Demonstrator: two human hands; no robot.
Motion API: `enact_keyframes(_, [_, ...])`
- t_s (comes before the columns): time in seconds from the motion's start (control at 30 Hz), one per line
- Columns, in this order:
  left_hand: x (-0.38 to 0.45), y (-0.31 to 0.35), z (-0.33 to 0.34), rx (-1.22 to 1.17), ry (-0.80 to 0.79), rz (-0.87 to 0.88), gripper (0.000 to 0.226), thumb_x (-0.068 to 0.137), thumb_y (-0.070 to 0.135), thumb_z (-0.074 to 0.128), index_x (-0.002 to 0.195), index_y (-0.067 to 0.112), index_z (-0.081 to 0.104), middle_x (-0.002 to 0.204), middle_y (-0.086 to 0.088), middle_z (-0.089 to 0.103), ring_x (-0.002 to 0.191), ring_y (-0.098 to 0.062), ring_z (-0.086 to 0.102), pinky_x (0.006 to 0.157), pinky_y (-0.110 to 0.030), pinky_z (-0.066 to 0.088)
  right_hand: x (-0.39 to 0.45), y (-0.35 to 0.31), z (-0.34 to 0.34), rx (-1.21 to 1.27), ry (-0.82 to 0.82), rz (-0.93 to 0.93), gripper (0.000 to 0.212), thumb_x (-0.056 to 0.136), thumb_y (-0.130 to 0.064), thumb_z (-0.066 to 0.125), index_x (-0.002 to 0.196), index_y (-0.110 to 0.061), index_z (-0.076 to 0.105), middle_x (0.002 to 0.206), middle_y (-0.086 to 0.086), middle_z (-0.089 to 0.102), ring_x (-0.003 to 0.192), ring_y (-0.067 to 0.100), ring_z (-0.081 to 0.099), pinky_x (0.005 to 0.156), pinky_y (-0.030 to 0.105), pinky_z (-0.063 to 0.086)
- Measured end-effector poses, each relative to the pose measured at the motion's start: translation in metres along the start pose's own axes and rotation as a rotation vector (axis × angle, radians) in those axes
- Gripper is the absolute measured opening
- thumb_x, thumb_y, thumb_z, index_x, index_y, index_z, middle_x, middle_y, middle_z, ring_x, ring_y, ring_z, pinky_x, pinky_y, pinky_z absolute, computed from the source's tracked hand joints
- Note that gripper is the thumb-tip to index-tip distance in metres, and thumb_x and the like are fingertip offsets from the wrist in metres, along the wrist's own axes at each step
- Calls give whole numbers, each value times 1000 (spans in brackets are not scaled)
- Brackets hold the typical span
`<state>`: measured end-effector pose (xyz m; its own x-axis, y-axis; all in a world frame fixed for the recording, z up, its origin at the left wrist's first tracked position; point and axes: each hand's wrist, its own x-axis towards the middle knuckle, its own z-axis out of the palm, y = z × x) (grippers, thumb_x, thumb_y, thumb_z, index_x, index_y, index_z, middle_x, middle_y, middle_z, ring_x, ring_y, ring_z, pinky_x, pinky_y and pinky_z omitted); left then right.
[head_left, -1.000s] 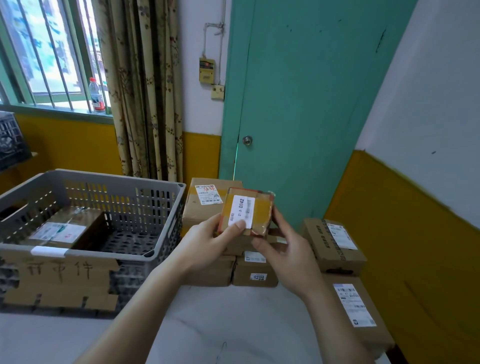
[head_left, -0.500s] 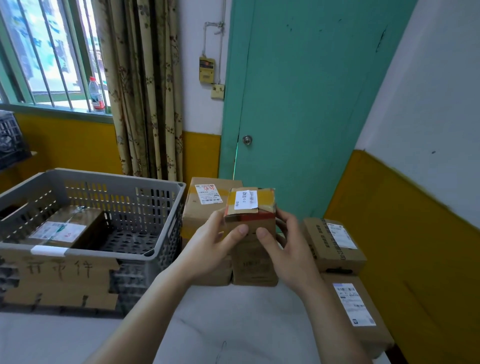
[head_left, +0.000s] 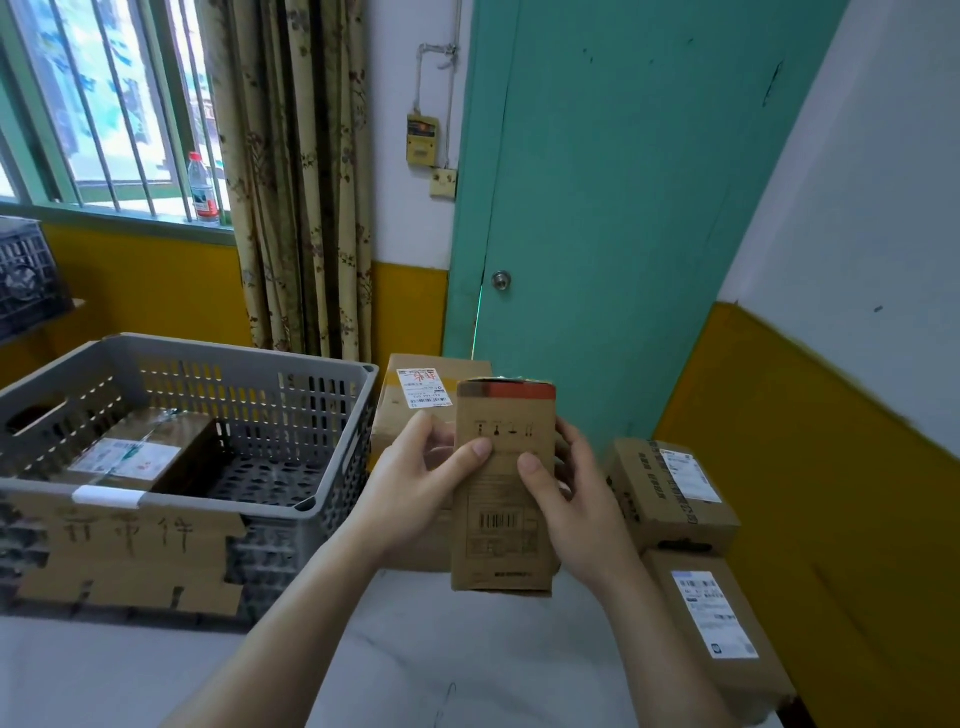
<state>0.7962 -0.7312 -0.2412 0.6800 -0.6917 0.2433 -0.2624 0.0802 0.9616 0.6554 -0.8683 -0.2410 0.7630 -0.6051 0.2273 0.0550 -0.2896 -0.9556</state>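
I hold a small brown cardboard box (head_left: 501, 499) upright in front of me, above the white table. Its long printed face with a barcode and handling symbols is turned toward me, and its top edge is taped red. My left hand (head_left: 410, 488) grips the box's left side, thumb on the front face. On the right side my right hand (head_left: 576, 499) grips it too, its thumb pressed to the front. The fingers of both hands are hidden behind the box.
A grey slotted crate (head_left: 332, 499) with a cardboard sign (head_left: 124, 551) stands at left, holding a labelled parcel (head_left: 130, 457). More cardboard parcels (head_left: 670, 488) lie behind and right of my hands on the white table (head_left: 415, 654). A green door (head_left: 597, 208) is beyond.
Both hands have turned the box over: the small end with the white label faced me before, and now the long barcode face does, with the box standing taller.
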Motion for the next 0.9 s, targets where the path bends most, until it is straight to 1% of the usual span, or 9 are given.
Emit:
enact_keyframes(0.1, [1,2,2,29,29,4,64,74,74,72,98,17,56,100,12,77,95,-11,77,70,-29,64,-1,3,3,24,4,24,60,82,-70,64,138,-58,46,123,-21,69,113,7,69,90,40,62])
enact_keyframes(0.17, [1,-2,1,5,-3,-40,60,77,68,70,104,17,54,106,6,77,97,-12,76,72,-30,64,0,5,4,3,27,23,65,83,-74,63,142,-51,48,122,-19,70,110,8,70,89,42,63])
enact_keyframes(0.27, [-3,-5,-1,-40,-189,-116,59,80,56,72,122,24,47,129,6,66,107,-15,74,77,-35,64,2,6,0,-25,62,15,56,90,-68,59,141,-49,51,119,-20,72,105,6,72,82,34,64])
enact_keyframes(0.33, [-5,-5,0,-41,-224,-122,58,81,53,72,126,29,44,134,7,62,109,-15,73,77,-34,64,3,5,-2,-38,69,20,49,93,-66,56,139,-51,52,117,-24,72,103,3,72,78,29,63])
enact_keyframes(0.5, [-1,-4,3,-94,-115,-148,60,80,60,76,125,30,50,129,2,69,107,-19,74,84,-48,64,0,8,-1,64,12,88,56,94,-55,65,145,-47,46,123,-14,72,107,8,72,85,36,63])
enact_keyframes(0.6, [1,-4,2,-62,-61,-180,68,72,66,76,125,30,51,122,3,73,102,-18,76,86,-52,63,-4,12,2,58,19,113,46,91,-54,65,136,-46,57,118,-9,75,104,11,74,84,36,64])
enact_keyframes(0.67, [1,-6,2,-52,-72,-204,66,77,67,75,127,30,51,121,3,73,101,-16,76,85,-51,63,-4,12,3,53,39,122,43,89,-56,64,131,-45,62,113,-8,77,102,13,75,85,41,64])
enact_keyframes(0.8, [-4,-5,4,-74,-209,-275,76,77,66,72,140,36,45,127,2,68,103,-15,76,76,-35,64,0,11,-1,56,52,151,43,85,-61,61,125,-45,65,107,-9,78,98,13,75,84,41,63])
enact_keyframes(0.9, [-2,-5,5,-115,-161,-289,60,88,52,71,140,34,48,119,1,75,101,-16,77,79,-37,64,0,11,-1,75,3,171,42,87,-62,59,126,-49,63,109,-13,78,100,10,75,82,36,63])
